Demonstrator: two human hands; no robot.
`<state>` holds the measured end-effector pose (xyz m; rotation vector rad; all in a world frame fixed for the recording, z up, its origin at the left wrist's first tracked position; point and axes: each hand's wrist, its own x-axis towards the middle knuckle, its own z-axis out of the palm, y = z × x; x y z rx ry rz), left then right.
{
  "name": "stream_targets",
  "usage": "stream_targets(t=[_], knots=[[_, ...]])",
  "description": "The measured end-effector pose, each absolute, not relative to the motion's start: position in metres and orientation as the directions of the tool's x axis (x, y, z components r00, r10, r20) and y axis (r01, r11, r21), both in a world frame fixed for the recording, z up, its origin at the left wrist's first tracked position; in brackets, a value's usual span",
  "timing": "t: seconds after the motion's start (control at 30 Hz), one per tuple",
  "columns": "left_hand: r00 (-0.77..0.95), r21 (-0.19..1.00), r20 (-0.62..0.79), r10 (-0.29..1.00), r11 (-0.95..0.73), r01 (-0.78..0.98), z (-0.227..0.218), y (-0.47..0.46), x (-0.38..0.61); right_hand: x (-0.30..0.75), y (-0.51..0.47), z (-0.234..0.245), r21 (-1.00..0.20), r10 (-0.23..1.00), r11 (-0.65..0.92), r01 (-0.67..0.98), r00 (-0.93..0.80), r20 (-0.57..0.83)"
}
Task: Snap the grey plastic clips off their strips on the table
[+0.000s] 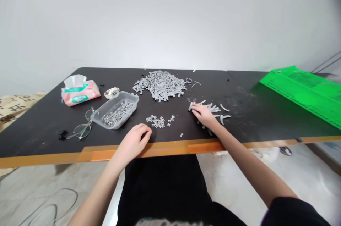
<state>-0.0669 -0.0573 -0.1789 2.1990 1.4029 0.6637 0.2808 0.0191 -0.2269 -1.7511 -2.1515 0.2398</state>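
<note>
Tabletop (247, 123) is black, its near edge covered with orange-brown tape (160, 149). Right hand (203, 114) is set down among loose grey strips (224, 108), right of centre, fingers bent and extended toward the left. A short grey piece (190, 106) lies at its fingertips; whether it is pinched or merely touched cannot be determined. Strips fan out behind and beneath this hand, several projecting to its right.

Left hand (136, 139) is at the near edge, fingers curled and thumb pointing toward the right hand. Its palm side is hidden, so it cannot be told whether anything is held. Just beyond it, a small scatter of flat grey clips (159, 123) lies on the black surface, with a single clip (181, 134) apart to the right, nearer the taped edge.

A large heap of grey pieces (163, 86) occupies the far middle. Left of the scatter, a clear plastic container (127, 117) holds further small grey pieces. Spectacles (83, 132) lie beside the container, partly against its left end. Farther left and back is a pink tissue pack (86, 92); at far right, a bright green panel (306, 91)
</note>
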Motion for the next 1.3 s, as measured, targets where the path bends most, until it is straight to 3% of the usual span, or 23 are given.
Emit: stream_targets(t=[0.23,0.4,0.57,0.77,0.97,1.3], knots=[[0.326,0.619,0.249,0.912,-0.409,0.671,-0.184,-0.055,-0.063,0.274,0.011,-0.211,-0.396,0.95,0.298,0.868,-0.229,0.213],[0.277,0.651,0.278,0.92,-0.392,0.65,-0.187,-0.074,-0.085,0.346,0.015,-0.194,-0.434,0.971,0.106,0.895,0.001,0.24],[0.228,0.685,0.288,0.93,-0.366,0.63,-0.201,-0.09,-0.099,0.388,0.008,-0.214,-0.454,0.967,-0.025,0.891,0.136,0.214],[0.208,0.714,0.296,0.932,-0.36,0.6,-0.205,-0.11,-0.098,0.347,0.01,-0.239,-0.505,0.971,0.058,0.861,0.07,0.23],[0.183,0.751,0.264,0.947,-0.322,0.577,-0.194,-0.134,-0.107,0.295,0.003,-0.234,-0.557,0.976,0.139,0.819,-0.018,0.217],[0.132,0.801,0.197,0.971,-0.237,0.55,-0.211,-0.143,-0.122,0.288,-0.009,-0.206,-0.598,1.0,0.0,0.802,0.016,0.022]])
